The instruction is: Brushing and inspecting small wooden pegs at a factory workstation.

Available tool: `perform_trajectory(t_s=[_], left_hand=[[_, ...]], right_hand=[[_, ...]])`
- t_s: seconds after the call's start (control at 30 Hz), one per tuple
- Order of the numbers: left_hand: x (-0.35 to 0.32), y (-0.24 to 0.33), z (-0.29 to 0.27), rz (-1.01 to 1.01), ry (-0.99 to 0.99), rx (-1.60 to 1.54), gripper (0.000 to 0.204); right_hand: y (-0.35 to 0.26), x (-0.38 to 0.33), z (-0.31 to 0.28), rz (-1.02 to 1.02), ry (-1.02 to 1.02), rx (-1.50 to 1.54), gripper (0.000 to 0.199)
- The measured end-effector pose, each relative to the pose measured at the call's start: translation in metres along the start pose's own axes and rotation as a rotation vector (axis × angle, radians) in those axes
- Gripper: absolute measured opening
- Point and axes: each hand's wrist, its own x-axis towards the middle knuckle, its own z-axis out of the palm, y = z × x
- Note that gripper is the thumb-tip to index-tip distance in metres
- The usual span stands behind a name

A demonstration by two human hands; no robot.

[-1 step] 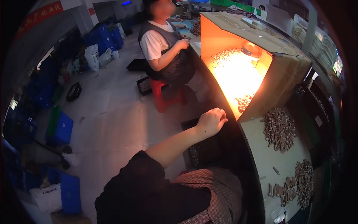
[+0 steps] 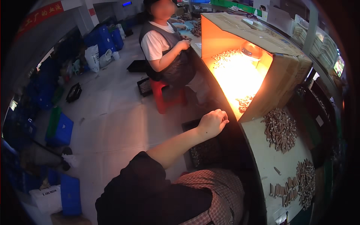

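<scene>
a head-worn camera looks down at a workshop. the person's left hand (image 2: 213, 122) reaches out from a bare forearm and dark sleeve, curled into a loose fist at the near edge of the counter (image 2: 262, 161); whether it grips anything cannot be told. the right hand is out of view. just below the fist, on the floor side of the counter, sits a dark crate (image 2: 204, 150) of small pieces. just beyond the hand, an open cardboard box (image 2: 285, 71) lies on its side on the counter, lit bright orange inside by a lamp (image 2: 251, 49), with small cylindrical pieces (image 2: 245, 102) scattered on its floor. further right on the pale counter lie a heap of brown cylinders (image 2: 280, 129) and another cluster (image 2: 305, 180). a co-worker (image 2: 165, 45) in a white t-shirt and dark apron sits on a red stool (image 2: 161, 95) further along, hands busy at the counter. blue bins (image 2: 60, 129) stand across the floor.
</scene>
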Motion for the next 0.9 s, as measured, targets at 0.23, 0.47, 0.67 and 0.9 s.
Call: perform_trajectory(t_s=[0.23,0.47,0.67,0.9], left_hand=[[0.011,-0.005,-0.007,0.018,0.037,0.091,0.027],[0.127,-0.05,0.016,-0.028,-0.338,0.437,0.033],[0.201,-0.087,0.055,0.407,-0.565,0.74,0.018],[0.212,-0.096,0.041,0.495,-0.181,0.559,0.018]], right_hand=[[0.082,0.056,-0.045,-0.48,-0.165,-0.3,0.027],[0.042,0.032,-0.026,0.093,-0.091,0.17,0.028],[0.05,0.033,-0.03,0.05,-0.11,0.233,0.016],[0.006,-0.003,0.004,0.055,-0.092,0.159,0.018]])
